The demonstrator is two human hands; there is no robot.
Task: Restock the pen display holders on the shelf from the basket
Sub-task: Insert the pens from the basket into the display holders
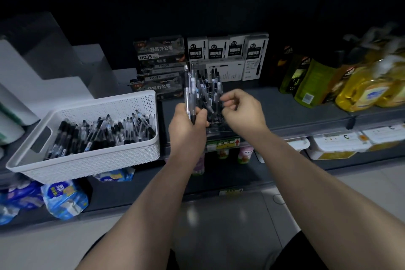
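- White basket [87, 161] sits on the shelf [295, 112] to the left, with a thick heap of loose pens [98, 133] in it, so I judge most of the restocking is left to do.
- Clear pen holder [215, 126] stands on the shelf just right of the basket, in front of the pen boxes [228, 50]. It already has a cluster of upright pens [211, 89], but how full it is cannot be told.
- Left hand [188, 125] grips a small bunch of pens [189, 94] upright, just beside the holder.
- Right hand [243, 114] has its fingers curled at the holder's pens. Whether it pinches one I cannot tell.
- Likely step now: feeding the bunch into the holder.
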